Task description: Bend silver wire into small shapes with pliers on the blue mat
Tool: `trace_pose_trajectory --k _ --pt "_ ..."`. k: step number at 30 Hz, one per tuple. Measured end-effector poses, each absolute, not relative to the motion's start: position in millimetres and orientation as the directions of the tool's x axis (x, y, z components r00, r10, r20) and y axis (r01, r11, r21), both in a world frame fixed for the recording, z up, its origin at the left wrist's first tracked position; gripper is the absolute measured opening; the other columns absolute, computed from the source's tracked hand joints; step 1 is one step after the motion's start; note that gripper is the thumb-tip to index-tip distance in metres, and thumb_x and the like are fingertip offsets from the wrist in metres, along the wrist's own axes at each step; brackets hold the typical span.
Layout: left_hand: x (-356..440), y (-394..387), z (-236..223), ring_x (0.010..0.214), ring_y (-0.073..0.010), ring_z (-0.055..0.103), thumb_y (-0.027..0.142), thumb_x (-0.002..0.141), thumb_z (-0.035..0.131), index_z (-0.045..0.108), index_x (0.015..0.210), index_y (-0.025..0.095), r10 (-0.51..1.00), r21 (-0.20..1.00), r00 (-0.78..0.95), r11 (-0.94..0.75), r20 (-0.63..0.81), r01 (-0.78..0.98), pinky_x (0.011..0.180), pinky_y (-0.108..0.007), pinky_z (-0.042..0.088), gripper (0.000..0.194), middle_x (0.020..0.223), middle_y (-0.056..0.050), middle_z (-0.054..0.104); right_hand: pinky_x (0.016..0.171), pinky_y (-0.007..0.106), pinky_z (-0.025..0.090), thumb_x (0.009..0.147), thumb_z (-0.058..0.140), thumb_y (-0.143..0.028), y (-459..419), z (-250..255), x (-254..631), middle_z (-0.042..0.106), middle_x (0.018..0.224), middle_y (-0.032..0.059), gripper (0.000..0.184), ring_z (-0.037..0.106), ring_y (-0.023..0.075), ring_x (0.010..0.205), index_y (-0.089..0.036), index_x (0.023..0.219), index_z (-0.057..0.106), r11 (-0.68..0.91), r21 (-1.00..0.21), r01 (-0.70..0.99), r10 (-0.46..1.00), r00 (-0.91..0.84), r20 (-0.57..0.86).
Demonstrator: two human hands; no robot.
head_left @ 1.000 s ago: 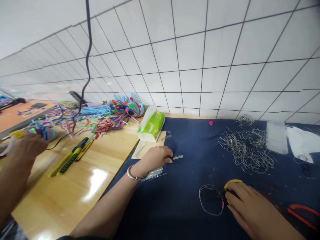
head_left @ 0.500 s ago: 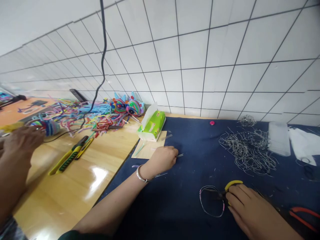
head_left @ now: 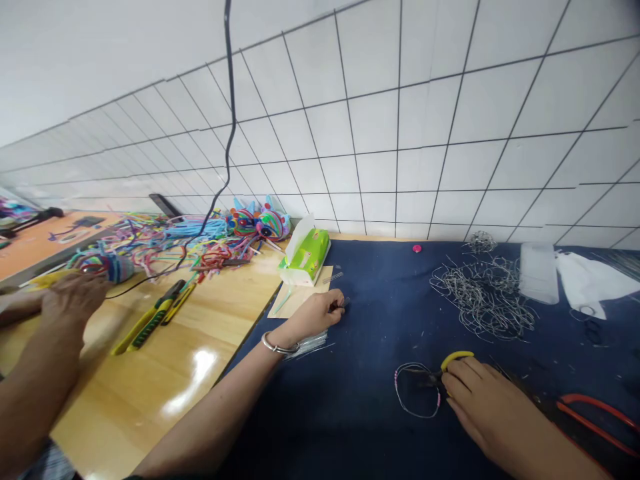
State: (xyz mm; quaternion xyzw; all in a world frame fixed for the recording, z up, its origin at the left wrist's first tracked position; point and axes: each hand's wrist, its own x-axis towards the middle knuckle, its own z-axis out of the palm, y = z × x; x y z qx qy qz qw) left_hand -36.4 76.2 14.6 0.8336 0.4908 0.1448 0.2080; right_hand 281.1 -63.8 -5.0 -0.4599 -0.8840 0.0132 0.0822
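Note:
My left hand point(head_left: 320, 315), with a silver bangle on the wrist, is closed over the dark blue cloth point(head_left: 370, 387). Its thumb and fingertips pinch some short thin wires point(head_left: 346, 304), mostly hidden by the fingers. Beneath that wrist lies a bundle of straight silvery wires point(head_left: 309, 345). On the right, my right hand point(head_left: 483, 400) is wrapped around yellow-handled pliers point(head_left: 456, 359). The dark jaws of the pliers lie over a wire ring point(head_left: 420, 416) with small pink beads, resting on the cloth.
A tangled wire heap point(head_left: 480, 293) lies near a clear plastic box point(head_left: 540, 273). Red-handled pliers point(head_left: 595, 403) are at far right. A green tissue pack point(head_left: 311, 257) stands behind my left hand. On the left, another person's hands point(head_left: 77, 293) work near colourful pipe cleaners point(head_left: 150, 243) and cutters point(head_left: 150, 323).
My left hand reached right to the small group of short wires and drew back left, its fingers closed on them. My right hand stays on the pliers. The view has shifted slightly.

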Motion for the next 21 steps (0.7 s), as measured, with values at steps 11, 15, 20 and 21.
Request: trace_pose_trajectory --k 11,15,20,21 --pt "-53.9 72.5 -6.0 0.077 -0.0134 0.055 0.029 0.077 0.052 0.061 0.083 0.013 0.909 0.856 0.417 -0.216 0.001 0.470 0.069 -0.023 0.041 0.019 0.085 -0.004 0.062 0.070 0.040 0.039 0.080 0.041 -0.016 -61.5 -8.8 282.2 0.053 0.090 0.0044 0.018 0.049 0.0215 0.082 -0.023 0.091 0.054 0.576 -0.113 0.809 0.817 -0.570 0.081" --pt "-51.7 76.7 10.0 0.065 -0.0119 0.053 0.027 0.080 0.046 0.061 0.083 0.013 0.909 0.762 0.415 -0.239 -0.042 0.601 0.059 -0.021 0.038 0.021 0.072 -0.001 0.060 0.070 0.039 0.039 0.081 0.042 -0.016 -61.4 -9.9 282.4 0.053 0.090 0.0046 0.017 0.049 0.0216 0.082 -0.023 0.091 0.053 0.570 -0.113 0.814 0.822 -0.565 0.076" --pt "-31.8 87.3 29.8 0.061 -0.0120 0.051 0.021 0.076 0.046 0.060 0.074 0.016 0.841 0.359 0.520 -0.444 -0.149 0.821 0.056 -0.021 0.032 0.016 0.067 -0.001 0.060 0.068 0.038 0.040 0.080 0.043 -0.016 -61.5 -9.2 282.7 0.053 0.091 0.0047 0.017 0.049 0.0214 0.081 -0.023 0.091 0.054 0.575 -0.092 0.813 0.818 -0.568 0.093" --pt "-27.0 90.0 31.1 0.059 -0.0123 0.050 0.020 0.075 0.046 0.061 0.072 0.017 0.836 0.337 0.525 -0.454 -0.157 0.825 0.055 -0.022 0.031 0.015 0.066 -0.002 0.060 0.068 0.038 0.040 0.080 0.043 -0.016 -61.6 -8.6 282.7 0.053 0.091 0.0048 0.017 0.049 0.0213 0.081 -0.022 0.091 0.054 0.577 -0.088 0.812 0.816 -0.570 0.099"
